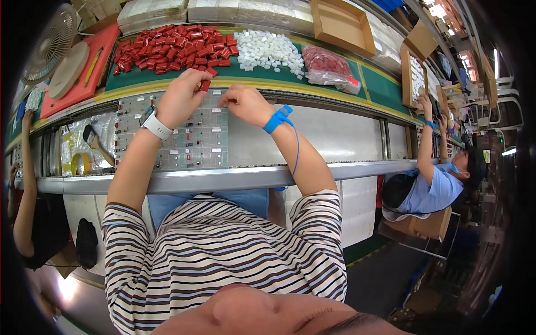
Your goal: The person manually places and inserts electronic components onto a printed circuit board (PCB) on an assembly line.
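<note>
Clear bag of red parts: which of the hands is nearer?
Right. The right hand is left of the bag, by the right edge of the circuit boards; the left hand is farther left, holding a red part.

1. Small red blocks (173,47) lie far, left of small white plastic pieces (268,50).
2. A clear plastic bag (329,67) lies right of both.
3. A flat grey circuit board (195,142) lies near, before the red blocks.

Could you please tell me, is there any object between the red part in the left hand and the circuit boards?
Nothing visible stands between the red part, pinched in the left hand, and the circuit boards. The right hand is to its right, near the boards' upper right corner, not in between.
</note>
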`<state>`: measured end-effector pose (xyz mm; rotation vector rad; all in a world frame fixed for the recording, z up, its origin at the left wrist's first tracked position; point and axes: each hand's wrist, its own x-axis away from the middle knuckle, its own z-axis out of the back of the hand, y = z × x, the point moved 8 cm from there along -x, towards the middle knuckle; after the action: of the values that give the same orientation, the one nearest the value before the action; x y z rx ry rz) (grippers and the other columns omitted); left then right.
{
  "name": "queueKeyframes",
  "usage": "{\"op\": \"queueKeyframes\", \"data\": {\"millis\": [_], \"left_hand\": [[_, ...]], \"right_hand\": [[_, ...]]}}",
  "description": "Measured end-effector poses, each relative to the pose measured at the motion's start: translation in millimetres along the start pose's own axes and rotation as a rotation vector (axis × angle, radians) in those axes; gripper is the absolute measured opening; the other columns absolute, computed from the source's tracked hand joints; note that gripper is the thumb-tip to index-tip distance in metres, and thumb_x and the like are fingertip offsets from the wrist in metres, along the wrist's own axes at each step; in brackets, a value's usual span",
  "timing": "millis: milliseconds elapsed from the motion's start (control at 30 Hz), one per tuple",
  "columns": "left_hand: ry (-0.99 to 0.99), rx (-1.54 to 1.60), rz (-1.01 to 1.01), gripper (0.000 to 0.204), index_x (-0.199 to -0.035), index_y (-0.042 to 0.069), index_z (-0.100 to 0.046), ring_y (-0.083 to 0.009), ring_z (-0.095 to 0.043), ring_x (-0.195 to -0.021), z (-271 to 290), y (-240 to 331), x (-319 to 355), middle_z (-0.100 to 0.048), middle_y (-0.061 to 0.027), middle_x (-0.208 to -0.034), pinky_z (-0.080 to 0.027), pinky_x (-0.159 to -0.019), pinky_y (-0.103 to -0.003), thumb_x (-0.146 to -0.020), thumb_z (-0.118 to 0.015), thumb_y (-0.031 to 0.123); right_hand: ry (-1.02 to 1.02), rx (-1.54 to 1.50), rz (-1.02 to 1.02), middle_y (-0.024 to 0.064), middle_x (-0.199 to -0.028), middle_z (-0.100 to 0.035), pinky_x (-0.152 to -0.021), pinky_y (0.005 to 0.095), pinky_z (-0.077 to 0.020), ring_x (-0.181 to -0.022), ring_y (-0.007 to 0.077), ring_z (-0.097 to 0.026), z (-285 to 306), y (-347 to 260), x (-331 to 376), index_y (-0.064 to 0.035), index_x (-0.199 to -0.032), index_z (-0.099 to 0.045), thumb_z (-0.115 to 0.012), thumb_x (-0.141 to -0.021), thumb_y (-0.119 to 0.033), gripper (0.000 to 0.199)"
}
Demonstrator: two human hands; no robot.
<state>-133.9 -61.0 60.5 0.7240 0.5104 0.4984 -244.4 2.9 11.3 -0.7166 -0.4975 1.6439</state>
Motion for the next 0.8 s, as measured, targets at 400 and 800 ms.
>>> {"op": "queueKeyframes", "data": {"millis": [400, 800], "left_hand": [[-0.078, -0.289, -0.045, 0.025, -0.094, 0.004, -0.057, -0.0245, -0.056, -0.069, -16.2, -7.3, 4.0, -0.059, -0.0095, -0.084, -0.046, -0.063, -0.034, -0.072, -0.065, 0.011], [-0.093, -0.337, -0.108, 0.022, -0.091, 0.005, -0.058, -0.0297, -0.057, -0.078, -26.3, -6.3, 4.1, -0.060, -0.0110, -0.083, -0.045, -0.069, -0.038, -0.071, -0.065, 0.011]], "right_hand": [[0.036, -0.047, -0.142, 0.0154, -0.086, -0.062, -0.073, 0.0396, -0.0475, -0.083, 0.0324, -0.060, 1.5, 6.4, -0.4, -0.0017, -0.090, -0.060, -0.054, -0.074, -0.003, 0.017], [0.014, 0.077, 0.028, 0.0140, -0.086, -0.060, -0.077, 0.0402, -0.0460, -0.088, 0.0322, -0.056, 5.1, -5.5, -0.3, -0.0045, -0.083, -0.062, -0.055, -0.071, -0.004, 0.013]]}}
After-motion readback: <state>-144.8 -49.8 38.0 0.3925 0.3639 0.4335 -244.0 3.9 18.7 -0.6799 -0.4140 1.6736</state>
